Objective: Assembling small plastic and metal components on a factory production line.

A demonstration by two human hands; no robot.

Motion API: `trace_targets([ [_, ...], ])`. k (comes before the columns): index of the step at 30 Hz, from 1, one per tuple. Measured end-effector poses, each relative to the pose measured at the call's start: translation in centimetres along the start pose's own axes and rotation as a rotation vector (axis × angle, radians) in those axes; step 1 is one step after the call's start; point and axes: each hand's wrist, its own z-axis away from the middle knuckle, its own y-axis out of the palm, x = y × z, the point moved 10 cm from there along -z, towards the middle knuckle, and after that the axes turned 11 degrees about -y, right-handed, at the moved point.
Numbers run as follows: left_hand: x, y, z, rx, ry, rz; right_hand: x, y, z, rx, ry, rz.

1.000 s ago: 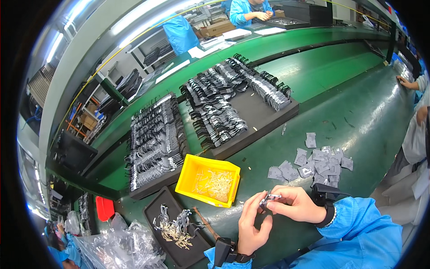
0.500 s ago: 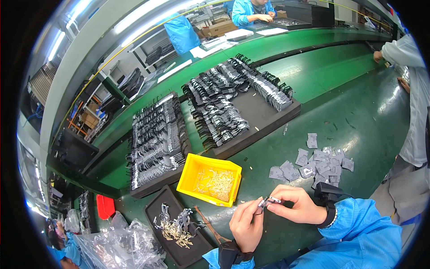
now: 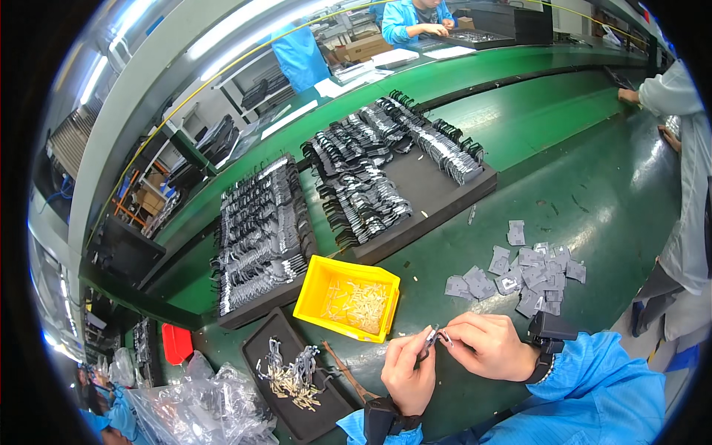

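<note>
Close to my body, above the green table, both hands work on one small part. My left hand (image 3: 409, 377) pinches a small dark and silvery clip-like part (image 3: 429, 340) between thumb and fingers. Beside it, my right hand (image 3: 491, 347) is closed in a pinch at the part's right side, where a small light-coloured tip (image 3: 446, 337) shows. Whether that tip belongs to the part or is a separate piece, I cannot tell. A yellow bin (image 3: 308, 289) holding small tan pieces (image 3: 363, 308) stands just beyond my left hand. Flat grey plates (image 3: 545, 278) lie heaped beyond my right hand.
At left, a black tray (image 3: 326, 423) carries silvery parts with tan ends, near a brown forked tool (image 3: 345, 371). Plastic bags (image 3: 208, 408) and a red bin (image 3: 176, 343) are farther left. Two dark trays (image 3: 437, 211) hold rows of parts. A co-worker (image 3: 678, 163) stands at right.
My right hand has shifted slightly and rolled, its fingertips drawing back from the part. The silvery piece between my hands now sits more upright in my left fingers.
</note>
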Motion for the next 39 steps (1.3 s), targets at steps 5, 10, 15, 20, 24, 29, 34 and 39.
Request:
trace_targets([
  [5, 0.6, -0.2, 0.1, -0.018, -0.026, -0.036, -0.7, -0.2, -0.1, 0.051, 0.063, 0.11],
  [10, 4.3, 1.3, 0.2, 0.129, -0.347, 0.502, -4.1, 2.3, 2.4, 0.021, 0.553, -0.613],
  [15, 4.6, 2.3, 0.4, 0.198, -0.485, 0.559, -2.7, 1.3, 1.3, -0.029, 0.362, -0.618],
  [20, 5.5, 2.9, 0.9, 0.215, -0.607, 0.687, -2.1, 0.9, 0.7, 0.004, 0.27, -0.44],
  [24, 5.7, 4.2, 1.0, 0.357, -0.602, 0.715, -1.3, 0.1, 0.1, 0.01, 0.145, -0.25],
  [29, 5.4, 4.0, 1.0, 0.34, -0.57, 0.675, -0.2, -0.1, -0.1, 0.014, 0.001, -0.042],
  [34, 4.0, 3.1, 0.4, 0.283, -0.418, 0.491, 0.8, -0.4, -0.5, 0.021, -0.097, 0.092],
  [39, 4.4, 3.8, 0.9, 0.314, -0.47, 0.596, 1.3, -0.8, -0.4, -0.011, -0.154, 0.136],
])
